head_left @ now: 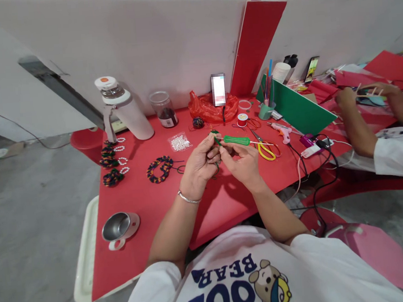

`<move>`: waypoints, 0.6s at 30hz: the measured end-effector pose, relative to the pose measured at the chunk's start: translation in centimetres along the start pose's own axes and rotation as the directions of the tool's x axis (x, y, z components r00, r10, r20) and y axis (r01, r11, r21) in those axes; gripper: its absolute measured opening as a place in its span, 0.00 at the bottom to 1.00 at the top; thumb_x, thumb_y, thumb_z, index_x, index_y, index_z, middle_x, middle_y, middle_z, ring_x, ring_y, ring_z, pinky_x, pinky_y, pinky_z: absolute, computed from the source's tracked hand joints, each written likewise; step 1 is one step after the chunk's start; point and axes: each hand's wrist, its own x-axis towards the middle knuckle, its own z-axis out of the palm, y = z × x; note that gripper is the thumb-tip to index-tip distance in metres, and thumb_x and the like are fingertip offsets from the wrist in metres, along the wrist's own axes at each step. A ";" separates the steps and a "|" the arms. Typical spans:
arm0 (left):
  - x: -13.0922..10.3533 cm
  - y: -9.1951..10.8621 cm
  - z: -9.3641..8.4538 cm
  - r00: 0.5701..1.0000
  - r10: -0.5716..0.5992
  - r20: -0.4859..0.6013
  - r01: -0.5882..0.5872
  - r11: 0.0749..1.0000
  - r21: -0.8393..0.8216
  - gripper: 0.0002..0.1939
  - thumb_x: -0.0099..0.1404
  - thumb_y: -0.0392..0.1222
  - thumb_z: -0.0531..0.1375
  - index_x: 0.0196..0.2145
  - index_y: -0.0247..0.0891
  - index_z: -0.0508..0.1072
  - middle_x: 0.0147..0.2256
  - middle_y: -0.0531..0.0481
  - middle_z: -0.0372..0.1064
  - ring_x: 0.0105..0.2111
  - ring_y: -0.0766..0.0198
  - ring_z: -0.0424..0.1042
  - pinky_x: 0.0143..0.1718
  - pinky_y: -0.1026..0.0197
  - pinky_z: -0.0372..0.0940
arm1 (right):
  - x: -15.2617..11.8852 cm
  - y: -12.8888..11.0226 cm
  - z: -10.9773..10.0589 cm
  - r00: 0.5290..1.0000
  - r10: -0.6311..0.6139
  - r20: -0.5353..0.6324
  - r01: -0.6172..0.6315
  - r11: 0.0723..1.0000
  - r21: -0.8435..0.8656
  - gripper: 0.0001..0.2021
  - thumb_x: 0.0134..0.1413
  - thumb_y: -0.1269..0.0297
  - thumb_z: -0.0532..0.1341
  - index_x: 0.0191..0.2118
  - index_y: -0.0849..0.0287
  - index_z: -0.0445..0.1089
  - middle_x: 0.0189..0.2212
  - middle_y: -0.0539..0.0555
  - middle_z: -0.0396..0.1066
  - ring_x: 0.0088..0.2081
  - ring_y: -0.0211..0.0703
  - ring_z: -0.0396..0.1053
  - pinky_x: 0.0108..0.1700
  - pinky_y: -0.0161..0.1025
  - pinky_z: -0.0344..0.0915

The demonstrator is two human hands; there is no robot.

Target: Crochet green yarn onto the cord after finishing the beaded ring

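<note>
My right hand (242,164) is closed around a crochet hook with a green handle (236,141), its thin metal end pointing right. Dark green yarn (216,138) is pinched in the fingers of my left hand (200,162), right by the other end of the hook. Both hands meet above the red table, and the stitches between the fingertips are too small to make out. To the left of my hands lies a curved multicoloured crocheted strip (159,169). Behind them are a small dark yarn ball (198,123) and a bag of white beads (180,142).
Yellow-handled scissors (266,151) and a pink glue gun (283,131) lie on the right. A steel cup (120,227), white bottle (130,112) and several yarn bunches (113,177) stand left. A propped phone (218,89) is at the back. Beside me, another person's hands (347,100) work.
</note>
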 end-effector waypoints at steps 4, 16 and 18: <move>0.3 -0.2 -0.5 0.999 -0.010 0.038 0.010 1.000 -0.001 0.08 0.70 0.33 0.65 0.31 0.30 0.77 0.22 0.57 0.64 0.13 0.81 0.51 0.12 0.76 0.46 | 0.1 -0.2 -0.1 0.999 0.031 0.013 -0.031 0.999 0.005 0.09 0.63 0.60 0.64 0.39 0.54 0.83 0.35 0.54 0.86 0.33 0.44 0.83 0.41 0.40 0.79; -0.1 -0.1 0.1 1.000 -0.003 0.000 0.003 0.999 0.049 0.08 0.62 0.33 0.72 0.31 0.31 0.76 0.22 0.59 0.64 0.14 0.82 0.50 0.13 0.77 0.43 | 0.1 -0.2 -0.1 0.991 0.126 0.049 -0.128 0.991 0.045 0.09 0.62 0.58 0.64 0.38 0.52 0.83 0.32 0.53 0.85 0.29 0.43 0.80 0.40 0.41 0.78; -0.1 -0.2 0.1 1.000 -0.002 0.004 0.002 0.999 0.048 0.08 0.62 0.33 0.72 0.31 0.31 0.75 0.23 0.59 0.65 0.14 0.83 0.50 0.13 0.77 0.43 | 0.2 -0.2 -0.1 0.991 0.129 0.045 -0.131 0.990 0.045 0.10 0.63 0.57 0.64 0.39 0.52 0.83 0.32 0.53 0.85 0.29 0.43 0.79 0.40 0.41 0.78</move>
